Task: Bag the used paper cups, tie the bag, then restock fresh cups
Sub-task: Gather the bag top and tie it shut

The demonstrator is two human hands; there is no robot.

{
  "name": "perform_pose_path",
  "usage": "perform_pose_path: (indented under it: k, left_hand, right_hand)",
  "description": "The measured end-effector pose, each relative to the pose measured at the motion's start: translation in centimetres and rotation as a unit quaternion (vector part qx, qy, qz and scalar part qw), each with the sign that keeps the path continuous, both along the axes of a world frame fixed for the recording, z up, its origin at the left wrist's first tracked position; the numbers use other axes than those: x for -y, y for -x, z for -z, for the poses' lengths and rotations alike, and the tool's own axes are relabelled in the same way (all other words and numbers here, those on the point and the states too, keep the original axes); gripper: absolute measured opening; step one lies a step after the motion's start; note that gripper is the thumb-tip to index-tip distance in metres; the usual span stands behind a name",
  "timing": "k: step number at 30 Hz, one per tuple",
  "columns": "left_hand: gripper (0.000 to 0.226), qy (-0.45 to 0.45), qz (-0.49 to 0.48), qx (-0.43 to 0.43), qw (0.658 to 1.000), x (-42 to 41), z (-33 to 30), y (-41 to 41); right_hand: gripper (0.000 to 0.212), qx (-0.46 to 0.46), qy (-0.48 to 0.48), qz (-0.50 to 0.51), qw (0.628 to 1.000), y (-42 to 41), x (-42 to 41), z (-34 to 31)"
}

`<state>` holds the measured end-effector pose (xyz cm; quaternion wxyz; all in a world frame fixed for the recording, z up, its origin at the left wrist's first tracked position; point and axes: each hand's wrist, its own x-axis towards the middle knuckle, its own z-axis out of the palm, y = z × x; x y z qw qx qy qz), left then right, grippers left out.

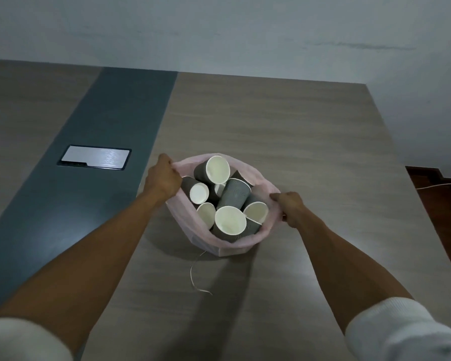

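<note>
Pink, thin plastic forms the bag (227, 247), which stands upright on the wood-grain table (297, 142) directly ahead of me, its mouth held wide. My left hand (163, 178) is closed on the rim at the far-left side, and my right hand (289, 208) is closed on the rim at the near-right side; each pinches a fold of film, though the fingertips themselves are curled out of sight. The two grips lie at opposite ends of a diagonal across the opening, running from far left to near right, and that line is the axis along which I judge the mouth must be drawn together. Between the hands sit the used paper cups (229, 201), grey outside and cream inside, heaped at all angles; the topmost reach the rim, so I expect the film must be lifted above them before the neck can close. Neither hand is clearly nearer the centre of the load. A pale string (193, 276) trails loose on the table just in front of the bag, towards me, untouched. A grey band with an inset metal plate (95, 157) lies well apart to the left.
</note>
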<state>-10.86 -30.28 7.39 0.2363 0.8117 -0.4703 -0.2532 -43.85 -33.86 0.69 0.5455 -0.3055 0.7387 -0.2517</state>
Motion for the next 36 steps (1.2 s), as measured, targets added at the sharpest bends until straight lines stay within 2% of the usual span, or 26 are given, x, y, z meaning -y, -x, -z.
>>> perform_pose_path:
  k: [2,4,5,7,9,10,12,14,16,17,19,21,24,28,31,34,36]
  left_hand:
    - [0.005,-0.008,-0.019,-0.027,0.999,0.1,-1.2,0.1]
    - [0.014,0.007,-0.043,-0.083,0.996,0.3,-3.5,0.6]
    - [0.019,0.004,-0.054,-0.124,0.991,0.4,-4.7,0.9]
    - [0.01,-0.014,-0.077,-0.202,0.976,0.6,-7.2,1.2]
    - [0.015,-0.036,-0.086,-0.249,0.964,0.7,-8.9,1.0]
    - [0.012,-0.041,-0.084,-0.246,0.965,0.6,-9.6,0.9]
    - [0.008,-0.047,-0.064,-0.159,0.984,0.3,-11.0,1.0]
    - [0.014,-0.025,-0.028,-0.047,0.998,0.1,-12.0,1.0]
    - [0.005,-0.006,-0.007,0.009,1.0,-0.1,-12.7,1.3]
    - [0.006,-0.009,-0.006,-0.015,1.0,-0.1,-12.6,1.5]
    - [0.016,-0.063,0.0,-0.142,0.988,-0.7,-12.9,2.4]
    - [0.017,-0.083,0.019,-0.229,0.97,-1.2,-13.6,3.3]
    - [0.029,0.004,0.019,-0.316,0.949,-0.9,-14.3,3.5]
    - [0.019,0.044,-0.001,-0.238,0.97,-0.7,-13.8,2.9]
    - [0.02,0.069,-0.025,-0.251,0.965,-0.3,-13.9,2.2]
    - [0.017,0.037,-0.01,-0.204,0.978,-0.5,-14.2,1.3]
    - [0.007,-0.018,0.01,-0.162,0.987,-0.9,-14.2,0.6]
  right_hand:
    - [0.013,-0.004,0.048,-0.016,0.999,0.7,0.4,-1.9]
    - [0.007,0.009,0.078,-0.027,0.997,1.3,1.1,-4.5]
    - [0.01,0.021,0.089,-0.027,0.995,1.7,1.5,-5.7]
    - [0.022,0.022,0.123,-0.029,0.992,2.7,2.2,-8.1]
    - [0.032,-0.029,0.181,-0.037,0.982,3.9,2.7,-10.5]
    - [0.035,-0.082,0.213,-0.031,0.973,4.6,3.1,-11.6]
    - [0.036,-0.173,0.268,0.006,0.948,6.3,3.2,-14.0]
    - [0.033,-0.197,0.308,0.083,0.927,7.8,3.4,-16.2]
    - [0.027,-0.196,0.309,0.13,0.921,9.2,3.1,-17.7]
    - [0.022,-0.191,0.297,0.122,0.928,9.7,3.0,-17.9]
    - [0.013,-0.157,0.26,0.079,0.949,10.6,2.5,-18.5]
    - [0.024,-0.124,0.272,0.086,0.95,11.5,2.2,-19.0]
    - [0.032,-0.135,0.335,0.141,0.922,12.3,1.6,-20.3]
    - [0.037,-0.164,0.314,0.074,0.932,12.5,0.5,-20.0]
    - [0.036,-0.165,0.319,0.084,0.929,12.8,0.5,-20.2]
    - [0.026,-0.167,0.302,0.078,0.935,12.7,0.6,-20.6]
    - [0.023,-0.192,0.281,0.024,0.94,13.0,0.3,-20.6]
